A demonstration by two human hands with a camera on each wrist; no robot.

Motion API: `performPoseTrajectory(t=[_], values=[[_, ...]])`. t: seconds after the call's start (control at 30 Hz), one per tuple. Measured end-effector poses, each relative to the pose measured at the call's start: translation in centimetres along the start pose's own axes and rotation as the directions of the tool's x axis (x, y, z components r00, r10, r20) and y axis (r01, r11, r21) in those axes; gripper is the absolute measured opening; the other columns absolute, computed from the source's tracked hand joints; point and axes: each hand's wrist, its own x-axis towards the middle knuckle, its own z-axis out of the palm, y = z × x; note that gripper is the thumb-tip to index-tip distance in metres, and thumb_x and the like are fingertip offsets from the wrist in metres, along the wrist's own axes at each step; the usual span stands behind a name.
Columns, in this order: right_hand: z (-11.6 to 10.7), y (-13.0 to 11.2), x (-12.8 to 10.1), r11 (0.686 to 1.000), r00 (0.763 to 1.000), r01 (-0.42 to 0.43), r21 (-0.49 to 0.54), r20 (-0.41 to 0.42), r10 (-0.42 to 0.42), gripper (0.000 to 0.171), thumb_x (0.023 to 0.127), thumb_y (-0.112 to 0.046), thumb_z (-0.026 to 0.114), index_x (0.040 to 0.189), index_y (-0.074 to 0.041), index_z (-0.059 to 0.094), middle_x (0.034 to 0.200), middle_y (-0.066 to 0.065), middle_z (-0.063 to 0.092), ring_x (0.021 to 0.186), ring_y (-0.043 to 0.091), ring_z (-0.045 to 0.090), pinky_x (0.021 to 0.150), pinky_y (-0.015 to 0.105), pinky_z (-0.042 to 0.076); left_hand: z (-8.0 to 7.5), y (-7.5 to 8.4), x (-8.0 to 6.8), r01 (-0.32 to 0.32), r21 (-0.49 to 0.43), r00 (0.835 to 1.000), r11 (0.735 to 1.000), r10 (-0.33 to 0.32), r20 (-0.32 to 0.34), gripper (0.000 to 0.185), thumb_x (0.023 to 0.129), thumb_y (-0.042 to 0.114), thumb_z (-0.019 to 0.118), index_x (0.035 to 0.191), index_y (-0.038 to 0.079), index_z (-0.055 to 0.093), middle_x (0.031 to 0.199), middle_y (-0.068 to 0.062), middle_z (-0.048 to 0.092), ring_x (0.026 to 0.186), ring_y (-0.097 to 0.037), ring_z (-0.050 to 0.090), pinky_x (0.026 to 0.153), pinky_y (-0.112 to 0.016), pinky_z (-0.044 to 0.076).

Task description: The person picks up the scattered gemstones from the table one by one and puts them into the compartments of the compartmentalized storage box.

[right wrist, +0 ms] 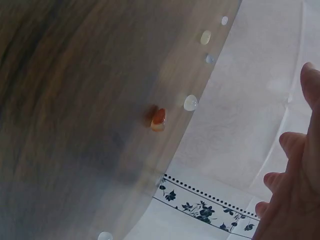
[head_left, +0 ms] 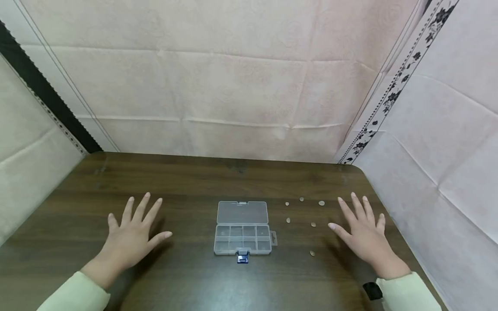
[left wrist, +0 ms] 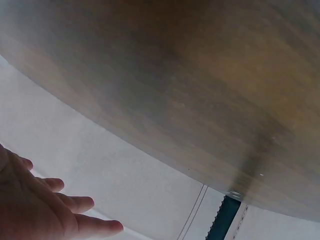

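Dark wood grain fills the table (head_left: 186,276) on which two hands are laid out flat, palms down, a clear plastic compartment box (head_left: 242,227) set between them with its lid thrown back. Nothing is held by either hand. The left hand (head_left: 132,235) is spread wide, fingers straight and apart, resting on bare wood well to the left of the box. The right hand (head_left: 363,233) is likewise splayed, its fingers straight, lying just beside a scatter of small beads (head_left: 313,224); whether any bead is touched cannot be told. Nearest to the wearer is one bead (head_left: 312,253) by the right thumb, then a middle pair, then three more in a row toward the far edge. From the right wrist view, an orange-red bead (right wrist: 158,119) is seen among paler, translucent ones.

By the look of it, the beads would best be taken one at a time with a fingertip pinch, since they are small, rounded and likely to roll. The box may be steadied with the left hand so that its latch (head_left: 242,258) and shallow compartments are not jolted.
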Motion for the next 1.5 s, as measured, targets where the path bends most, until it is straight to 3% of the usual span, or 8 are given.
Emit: performPoseTrajectory(t=[0.17, 0.53, 0.93, 1.5], values=[[-0.3, 0.4, 0.0, 0.998, 1.000, 0.005, 0.066, 0.022, -0.006, 0.081, 0.097, -0.056, 0.046, 0.157, -0.018, 0.009, 0.161, 0.018, -0.007, 0.145, 0.038, -0.017, 0.099, 0.077, -0.005, 0.1, 0.3, 0.3, -0.043, -0.001, 0.999, 0.999, 0.043, 0.006, 0.091, 0.089, 0.066, 0.050, 0.157, 0.023, 0.006, 0.162, -0.014, 0.001, 0.144, -0.048, 0.001, 0.092, -0.083, 0.007], [0.1, 1.3, 0.5, 0.983, 0.999, 0.013, 0.185, 0.027, -0.018, 0.080, 0.096, -0.050, 0.053, 0.157, -0.018, 0.012, 0.160, 0.021, 0.001, 0.145, 0.042, -0.009, 0.100, 0.076, 0.002, 0.3, 1.7, 1.1, -0.149, 0.005, 0.989, 0.989, 0.149, -0.004, 0.092, 0.086, 0.064, 0.057, 0.157, 0.023, 0.015, 0.163, -0.006, 0.007, 0.145, -0.042, 0.008, 0.095, -0.081, 0.011], [0.3, 3.2, 1.1, 0.973, 1.000, 0.021, 0.231, -0.008, -0.020, 0.074, 0.097, -0.043, 0.054, 0.155, -0.010, 0.021, 0.157, 0.026, 0.015, 0.143, 0.049, 0.005, 0.097, 0.077, 0.010, 1.1, 3.9, 2.8, -0.284, -0.007, 0.959, 0.959, 0.284, 0.011, 0.091, 0.083, 0.065, 0.061, 0.154, 0.021, 0.026, 0.162, -0.003, 0.012, 0.146, -0.038, 0.009, 0.099, -0.078, 0.014], [-0.8, 5.7, 1.0, 0.932, 0.993, -0.093, 0.350, 0.095, 0.063, 0.075, 0.101, -0.045, 0.045, 0.156, -0.010, 0.009, 0.158, 0.027, 0.007, 0.141, 0.053, 0.004, 0.100, 0.075, 0.012, 1.8, 5.2, 4.0, -0.354, -0.071, 0.931, 0.932, 0.359, 0.068, 0.093, 0.081, 0.068, 0.061, 0.155, 0.025, 0.024, 0.161, -0.002, 0.017, 0.147, -0.035, 0.012, 0.104, -0.073, 0.014]])
